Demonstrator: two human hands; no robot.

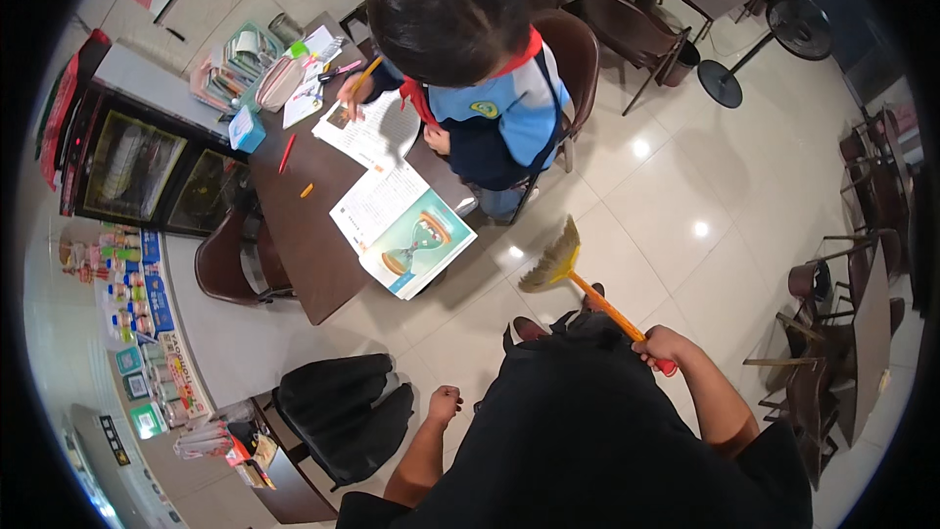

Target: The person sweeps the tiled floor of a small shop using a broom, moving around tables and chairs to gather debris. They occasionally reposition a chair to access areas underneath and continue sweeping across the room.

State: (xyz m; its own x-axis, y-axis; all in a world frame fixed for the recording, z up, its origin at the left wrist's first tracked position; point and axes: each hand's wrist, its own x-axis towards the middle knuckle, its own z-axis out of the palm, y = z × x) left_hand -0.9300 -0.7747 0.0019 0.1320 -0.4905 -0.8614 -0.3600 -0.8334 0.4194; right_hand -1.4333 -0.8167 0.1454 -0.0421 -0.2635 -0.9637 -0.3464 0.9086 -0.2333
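Note:
In my right hand is a short broom, gripped by its orange handle near the red end. Its yellowish bristle head fans out over the tiled floor ahead of my shoes. My left hand hangs by my side with its fingers curled in and nothing seen in it. Close to that hand, a black jacket is draped over what looks like a chair. Before me, an open textbook with an hourglass picture juts past the edge of a dark brown table.
A person sits at the table with a pencil over an open book. A red pen lies nearby. Brown chairs stand around. A black pedestal fan is far right. A drinks counter and glass-fronted cabinet line the left.

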